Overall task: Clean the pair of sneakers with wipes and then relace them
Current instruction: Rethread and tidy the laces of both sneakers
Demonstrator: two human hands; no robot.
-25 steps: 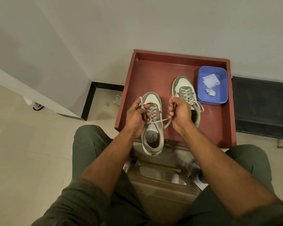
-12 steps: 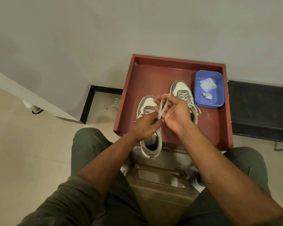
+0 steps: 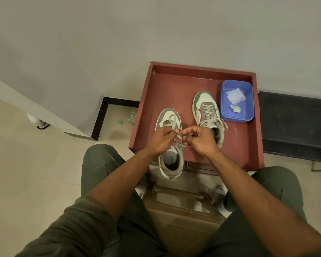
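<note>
Two grey-and-white sneakers with red accents stand in a red-brown tray (image 3: 174,84). The left sneaker (image 3: 170,160) sits at the tray's near edge, heel toward me. Over its tongue, my left hand (image 3: 160,140) and my right hand (image 3: 200,140) meet, fingers curled, each pinching part of its pale lace (image 3: 180,140). One lace end lies loose across the toe. The right sneaker (image 3: 207,110) stands farther back, laced, its lace ends spilling to the sides. A blue tub (image 3: 236,100) at the tray's far right holds a flat white wipe (image 3: 234,95) and a crumpled one.
The tray rests on a low stand in front of my knees, against a pale wall. A dark bench (image 3: 295,125) lies to the right. Small bits of litter (image 3: 127,119) sit on the tiled floor left of the tray.
Both hands have come down from a raised pull on the lace and now meet low over the left sneaker's tongue, pinching the lace close together.
</note>
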